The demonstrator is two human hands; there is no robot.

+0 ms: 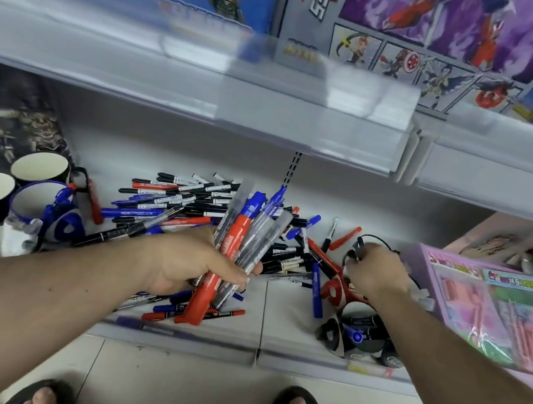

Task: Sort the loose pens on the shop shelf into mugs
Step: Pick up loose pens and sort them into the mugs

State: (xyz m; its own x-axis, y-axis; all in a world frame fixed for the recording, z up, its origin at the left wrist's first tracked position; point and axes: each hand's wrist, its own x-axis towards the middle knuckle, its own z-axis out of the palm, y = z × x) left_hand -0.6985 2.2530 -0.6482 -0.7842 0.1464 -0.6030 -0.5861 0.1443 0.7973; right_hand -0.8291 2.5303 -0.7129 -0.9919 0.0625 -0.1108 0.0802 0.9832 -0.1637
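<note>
Head view, left hand: the left hand [194,260] has its fingers curled round a bundle of pens [246,233], a fat red marker, a blue one and several grey or clear barrels, standing nearly upright and fanning out above the fist.
Head view, right hand: the right hand [377,273] is low over the right end of the shelf, knuckles up, fingers bent round something small and black; whether it is a pen cap or a loop of cord I cannot tell.
Loose pens: a heap of pens [195,205] lies spread on the lower shelf [274,327] between the two hands, black, blue and red crossed over one another.
Mugs, left: a cluster of mugs [38,167] stands at the left end, white inside; the blue mug [40,202] already has blue pens in it.
Mugs, right: a red mug [335,290] and a dark mug [359,333] sit near the front edge under the right wrist; the dark one holds a blue-capped pen.
Handling: I would judge these pens light, stiff and smooth, so a full fist can let the middle ones slide.
Where to hold: mid-barrel, squeezed round the whole bundle, tips down over the mug mouth.
Risk: the stray ends in the pile may snag and roll off the shelf lip.
</note>
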